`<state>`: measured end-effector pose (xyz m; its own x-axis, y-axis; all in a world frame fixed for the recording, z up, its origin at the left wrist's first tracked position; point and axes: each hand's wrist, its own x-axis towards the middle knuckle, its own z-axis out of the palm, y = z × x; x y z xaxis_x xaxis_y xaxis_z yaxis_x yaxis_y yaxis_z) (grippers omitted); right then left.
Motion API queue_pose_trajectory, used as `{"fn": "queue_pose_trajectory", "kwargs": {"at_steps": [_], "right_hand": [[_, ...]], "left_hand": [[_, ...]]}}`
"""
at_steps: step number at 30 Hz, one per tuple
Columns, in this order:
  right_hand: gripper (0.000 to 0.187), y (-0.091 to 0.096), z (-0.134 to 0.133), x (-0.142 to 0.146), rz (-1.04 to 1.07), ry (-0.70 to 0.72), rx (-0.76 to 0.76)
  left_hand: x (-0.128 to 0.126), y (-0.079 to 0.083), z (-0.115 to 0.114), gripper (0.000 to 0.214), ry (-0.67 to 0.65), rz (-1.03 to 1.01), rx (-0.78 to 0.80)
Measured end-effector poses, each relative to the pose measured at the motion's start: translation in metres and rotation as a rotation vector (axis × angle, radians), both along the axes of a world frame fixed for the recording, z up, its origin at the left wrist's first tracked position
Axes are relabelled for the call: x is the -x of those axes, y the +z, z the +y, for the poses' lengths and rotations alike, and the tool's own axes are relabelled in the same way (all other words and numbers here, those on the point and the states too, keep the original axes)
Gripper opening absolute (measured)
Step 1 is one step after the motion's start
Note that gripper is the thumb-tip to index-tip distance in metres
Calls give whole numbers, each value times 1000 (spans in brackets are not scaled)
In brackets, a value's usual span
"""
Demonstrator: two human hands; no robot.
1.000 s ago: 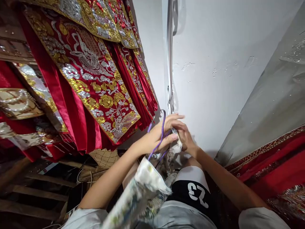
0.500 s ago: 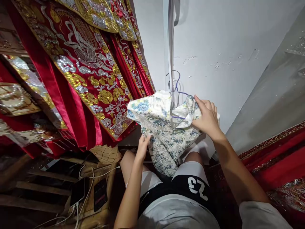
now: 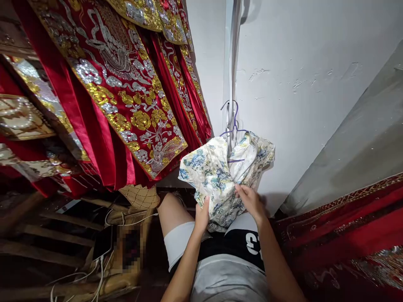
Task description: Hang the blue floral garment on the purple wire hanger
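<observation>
A white garment with a blue and green floral print (image 3: 217,176) hangs on a purple wire hanger (image 3: 233,121) against a white wall. Both my hands are at its front, low down. My left hand (image 3: 202,214) grips the cloth from the left with closed fingers. My right hand (image 3: 249,200) pinches the cloth at the middle of the front, fingers pressed together. What the fingertips hold besides cloth is too small to make out.
Red garments with gold and silver embroidery (image 3: 119,92) hang at the left. More red embroidered cloth (image 3: 346,226) lies at the right under a grey sheet (image 3: 355,138). Cables and a phone (image 3: 107,247) lie on wooden furniture at lower left.
The garment went from bunched in my hands to hanging on the wall hanger. My right hand dropped from its shoulder to the front; my left hand closed on the cloth.
</observation>
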<state>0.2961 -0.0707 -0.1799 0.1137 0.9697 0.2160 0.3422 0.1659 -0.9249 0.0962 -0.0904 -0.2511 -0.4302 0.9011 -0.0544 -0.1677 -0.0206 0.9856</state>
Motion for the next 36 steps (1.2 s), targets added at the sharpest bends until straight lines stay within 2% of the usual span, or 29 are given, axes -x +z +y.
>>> {"fn": "queue_pose_trajectory", "kwargs": {"at_steps": [3,8,11,13,15,17,18,20,22,24,25,27,30,34,36], "right_hand": [[58,-6,9,20,-66,17,117],[47,0,12,25,-117,60,242],[41,-5,10,20,-49,77,296],[37,-10,9,17,-7,100,305],[34,-15,8,15,27,143,300],[35,-17,7,16,60,191,295],[37,-17,5,17,72,213,292],[43,-16,2,19,97,260,275],[51,-14,-1,20,128,306,239],[59,-13,-3,20,165,333,205],[61,-12,-4,19,183,337,201],[65,-10,-6,15,211,340,220],[64,-2,-10,8,221,384,253],[52,13,-18,1,177,522,312],[43,17,-20,-1,142,544,313]], "left_hand": [[1,-2,-1,54,-7,-18,55],[0,-6,-3,65,11,-49,155],[3,-10,1,54,36,-38,38],[7,-14,5,48,146,32,-87],[8,-18,5,51,306,165,-177],[2,-21,3,52,361,328,-259],[-4,-20,2,46,312,403,-302],[-20,-16,0,31,105,500,-378],[-39,-7,1,21,-88,509,-409],[-53,3,5,11,-181,482,-395],[-58,7,8,4,-202,466,-384],[-63,12,10,11,-241,437,-375],[-64,12,6,17,-293,370,-378],[-63,4,-7,19,-228,346,-367],[-64,1,-9,20,-191,358,-374]]}}
